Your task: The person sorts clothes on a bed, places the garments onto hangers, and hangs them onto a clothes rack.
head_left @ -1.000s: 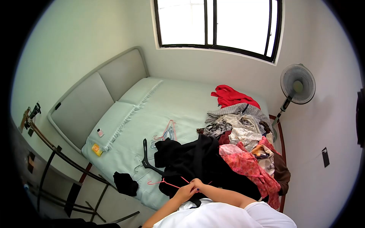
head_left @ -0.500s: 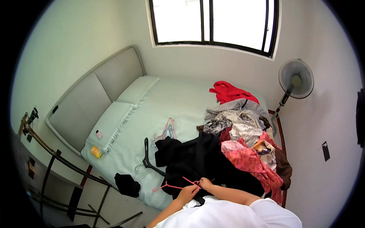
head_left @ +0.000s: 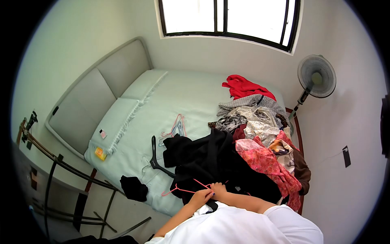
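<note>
At the bed's front edge, a thin pink clothes hanger (head_left: 186, 190) is held low over black clothing. My left hand (head_left: 200, 197) is closed on its bar, fingers pinched together. Close beside it and slightly farther forward, my right hand (head_left: 218, 190) is closed around the hanger too, its fingertips partly hidden. Under and beyond both hands spreads a large black garment (head_left: 207, 156). A black hanger (head_left: 155, 162) lies against that garment's left side. Farther up the mattress are several pink and pale hangers (head_left: 178, 125).
On the right of the bed (head_left: 187, 93) is a heap of clothes, with a red garment (head_left: 245, 86) and a pink patterned garment (head_left: 264, 160). A standing fan (head_left: 317, 77) is beside the wall. A black bundle (head_left: 133, 188) and a metal rack (head_left: 77, 176) are at left.
The view has tilted slightly downward, so the bed and clothes sit higher in the picture. Both hands stay together on the pink hanger, with little movement.
</note>
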The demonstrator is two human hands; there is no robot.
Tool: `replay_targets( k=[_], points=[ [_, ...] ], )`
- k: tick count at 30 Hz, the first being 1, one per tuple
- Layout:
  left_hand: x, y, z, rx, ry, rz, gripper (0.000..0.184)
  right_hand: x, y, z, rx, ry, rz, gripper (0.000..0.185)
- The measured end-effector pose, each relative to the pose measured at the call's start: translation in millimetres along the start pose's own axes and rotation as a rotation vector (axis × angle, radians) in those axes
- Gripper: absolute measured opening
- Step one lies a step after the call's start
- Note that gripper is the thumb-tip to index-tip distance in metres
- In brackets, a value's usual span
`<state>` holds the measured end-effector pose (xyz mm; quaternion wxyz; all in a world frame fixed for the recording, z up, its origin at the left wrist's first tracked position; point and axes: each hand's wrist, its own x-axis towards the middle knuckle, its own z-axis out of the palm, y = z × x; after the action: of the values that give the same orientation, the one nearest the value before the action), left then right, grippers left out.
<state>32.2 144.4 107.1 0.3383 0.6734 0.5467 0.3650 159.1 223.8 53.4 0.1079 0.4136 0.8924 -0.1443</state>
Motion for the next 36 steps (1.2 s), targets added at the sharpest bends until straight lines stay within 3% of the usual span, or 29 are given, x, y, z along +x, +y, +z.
replay_targets(
  k=[3,10,13,15,22,26,31,36],
  points=[
    [-2.5,-2.5,2.2,-0.009,-0.002,0.005,0.016,6.3,3.8,4.5,0.023,0.03,-0.056,0.034],
    [-2.1,0.8,-1.4,0.057,0.048,-0.018,0.014,21.2,18.8,-10.9,0.447,0.102,0.28,0.033],
    [1.9,4.9,-2.0,0.032,0.128,-0.025,0.014,8.2,11.5,-33.0,0.498,0.212,0.203,0.031],
    [4.5,4.8,-0.5,0.043,0.132,-0.036,0.015,-4.6,4.2,-52.3,0.521,0.336,0.031,0.029],
    [9.5,7.9,-0.2,-0.008,0.132,-0.061,0.016,-23.8,4.2,-75.3,0.586,0.273,0.018,0.034],
    [10.4,4.6,0.7,0.027,0.169,0.036,0.015,-29.1,3.1,-82.0,0.61,0.297,-0.002,0.035],
    [12.0,2.6,-1.8,0.007,0.213,-0.017,0.013,-34.7,-5.7,-106.7,0.492,0.259,-0.059,0.037],
    [8.7,5.0,-0.7,-0.031,0.178,0.091,0.016,-32.1,2.8,-110.5,0.508,0.302,-0.029,0.038]
  ],
)
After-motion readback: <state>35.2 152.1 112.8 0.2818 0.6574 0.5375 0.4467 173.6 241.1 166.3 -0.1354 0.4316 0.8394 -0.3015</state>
